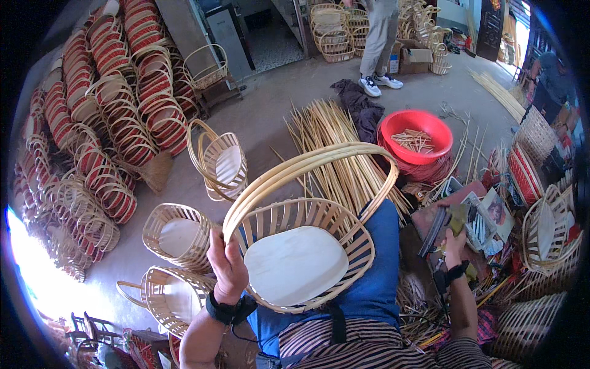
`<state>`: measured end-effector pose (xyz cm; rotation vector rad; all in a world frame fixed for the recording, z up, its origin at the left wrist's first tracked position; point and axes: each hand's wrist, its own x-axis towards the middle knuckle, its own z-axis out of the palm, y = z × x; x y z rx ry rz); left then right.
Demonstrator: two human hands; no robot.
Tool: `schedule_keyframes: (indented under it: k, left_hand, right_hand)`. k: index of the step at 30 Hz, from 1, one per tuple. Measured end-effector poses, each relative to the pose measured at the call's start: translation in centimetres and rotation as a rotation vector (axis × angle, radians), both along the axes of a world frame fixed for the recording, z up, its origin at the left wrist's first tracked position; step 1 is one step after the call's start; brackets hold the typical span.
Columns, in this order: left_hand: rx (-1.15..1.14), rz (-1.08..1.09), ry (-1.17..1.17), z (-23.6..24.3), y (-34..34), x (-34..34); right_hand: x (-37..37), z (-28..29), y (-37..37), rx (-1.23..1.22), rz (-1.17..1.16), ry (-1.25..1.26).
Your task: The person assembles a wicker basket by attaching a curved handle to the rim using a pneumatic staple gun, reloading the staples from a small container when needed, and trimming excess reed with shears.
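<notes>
On my lap lies a woven bamboo basket [359,258] with an oval pale base [296,264] and a tall arched handle [307,158] of several bent canes. My left hand [228,265] is closed round the basket's left side, where the handle meets the rim. Off to the right, my right hand [455,245] reaches over a low work surface [427,218] strewn with tools. Its fingers are closed at a yellow-green item [456,220]; what they grip is too small to make out.
Left of me stand unfinished baskets [178,237], with tall stacks of red-banded baskets [110,123] behind. Ahead are loose bamboo strips [344,147] and a red basin [418,126] holding short sticks. Further off, a person [378,43] stands near a cardboard box [416,60].
</notes>
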<state>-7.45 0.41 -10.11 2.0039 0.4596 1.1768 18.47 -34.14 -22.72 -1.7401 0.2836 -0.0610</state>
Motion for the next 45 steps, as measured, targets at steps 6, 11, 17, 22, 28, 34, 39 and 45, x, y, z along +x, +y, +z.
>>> schedule_keyframes:
  k: [6,11,17,22,28,34,39,45]
  left_hand:
    - [0.099,0.010,0.068,-0.2,0.3,1.5]
    - [0.110,-0.016,0.130,-0.1,-0.2,2.1]
    - [0.103,-0.034,0.102,0.0,-1.0,2.9]
    - [0.104,-0.048,0.113,-0.1,-1.5,3.4]
    - [0.082,-0.049,0.179,0.5,-1.8,3.6]
    - [0.092,-0.048,0.175,0.6,-1.9,3.6]
    - [0.113,-0.064,0.102,0.6,-1.9,3.9]
    - [0.089,-0.053,0.121,1.1,-2.1,3.6]
  right_hand:
    - [-2.9,11.7,3.6,0.021,0.576,-0.265]
    - [-9.4,17.0,6.5,0.041,0.925,-0.317]
    - [-12.4,17.6,9.0,-0.210,1.156,-0.516]
    - [-12.9,18.3,10.9,-0.585,1.244,-0.706]
    - [-12.8,17.9,12.0,-0.413,1.171,-0.980]
    - [-12.7,16.8,11.8,-0.498,1.070,-1.104]
    - [-12.6,17.1,11.5,-0.598,1.065,-1.165]
    - [-12.5,17.5,11.7,-0.657,1.065,-1.160]
